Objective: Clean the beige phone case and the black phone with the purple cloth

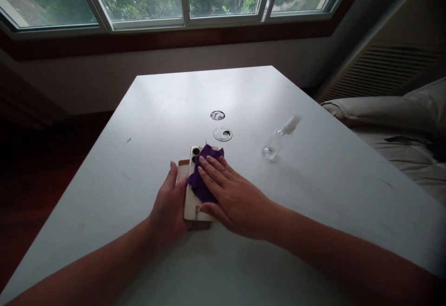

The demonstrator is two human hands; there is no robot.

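A pale gold phone (193, 206) with dark camera lenses lies back side up in my left hand (169, 206). The left thumb points up beside the phone's left edge, and the other fingers are hidden beneath it. My right hand (232, 193) presses a crumpled purple cloth (205, 189) flat on the phone's back, its fingers stretched over the cloth and its thumb near the phone's lower end. Under and left of the phone shows a case-like object (182, 169) with a brownish rim, partly hidden.
A clear spray bottle (278, 139) lies on its side on the white table (156, 111), right of the hands. Two round table inserts (222, 133) sit beyond the phone. A light sofa (390, 115) stands at the right, and a window is behind the table.
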